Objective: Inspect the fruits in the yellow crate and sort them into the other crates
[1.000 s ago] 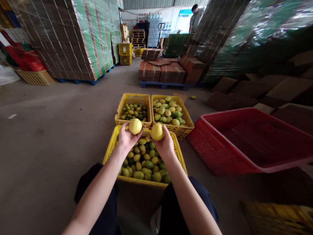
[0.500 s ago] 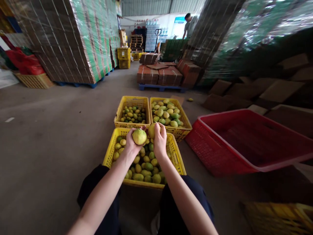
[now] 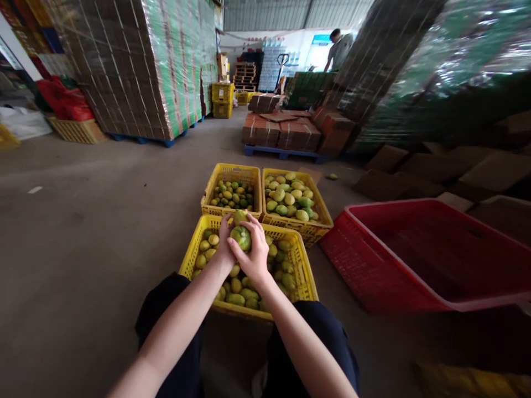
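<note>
Here, your left hand and right hand meet over the nearest yellow crate, fingers curled closed around one green-yellow fruit. A second fruit peeks just behind; whose grip it's in I cannot tell. Crowded fingers could let either fruit slip and bruise.

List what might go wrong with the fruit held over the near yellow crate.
1. Both hands, left hand and right hand, crowd one green fruit; a second fruit peeks above, so either grip may slip and bruise fruit in the near crate.
2. The fruit sits near the far rim, so a drop might land in the back left crate.
</note>
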Tool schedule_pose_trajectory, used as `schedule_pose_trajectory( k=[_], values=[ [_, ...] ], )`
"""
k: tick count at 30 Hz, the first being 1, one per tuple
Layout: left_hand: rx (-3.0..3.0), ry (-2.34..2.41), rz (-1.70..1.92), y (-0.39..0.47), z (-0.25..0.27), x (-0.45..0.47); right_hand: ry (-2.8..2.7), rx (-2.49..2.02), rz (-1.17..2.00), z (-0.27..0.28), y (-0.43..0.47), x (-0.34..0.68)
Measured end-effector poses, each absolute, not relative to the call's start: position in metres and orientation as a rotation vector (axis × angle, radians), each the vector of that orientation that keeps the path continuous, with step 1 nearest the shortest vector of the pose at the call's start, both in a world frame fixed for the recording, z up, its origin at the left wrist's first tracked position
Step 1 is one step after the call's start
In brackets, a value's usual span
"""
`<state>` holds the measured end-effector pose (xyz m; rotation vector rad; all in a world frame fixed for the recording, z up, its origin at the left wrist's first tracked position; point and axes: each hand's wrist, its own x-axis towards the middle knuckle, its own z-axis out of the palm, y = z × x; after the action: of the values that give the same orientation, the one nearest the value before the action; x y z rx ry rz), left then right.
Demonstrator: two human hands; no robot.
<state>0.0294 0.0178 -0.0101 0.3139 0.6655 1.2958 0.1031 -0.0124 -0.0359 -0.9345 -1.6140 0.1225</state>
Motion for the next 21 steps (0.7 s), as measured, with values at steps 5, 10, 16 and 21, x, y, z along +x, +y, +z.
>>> schedule_pose_trajectory(
  k=[5, 10, 16, 21],
  values=[
    [0.191, 0.576, 1.446, 0.020, -0.003, 0.032, -1.543, -0.919, -0.069, -0.035, -0.017, 0.097],
    [0.186, 0.606, 1.638, 0.028, 0.010, 0.022, -1.480, -0.925, -0.122, -0.022, -0.010, 0.111],
    [0.829, 0.607, 1.901, 0.025, 0.021, 0.008, -1.513, -0.776, -0.242, -0.004, -0.001, 0.139],
    [1.139, 0.648, 1.800, 0.012, 0.021, 0.006, -1.635, -0.824, -0.186, -0.008, -0.004, 0.139]
  ],
)
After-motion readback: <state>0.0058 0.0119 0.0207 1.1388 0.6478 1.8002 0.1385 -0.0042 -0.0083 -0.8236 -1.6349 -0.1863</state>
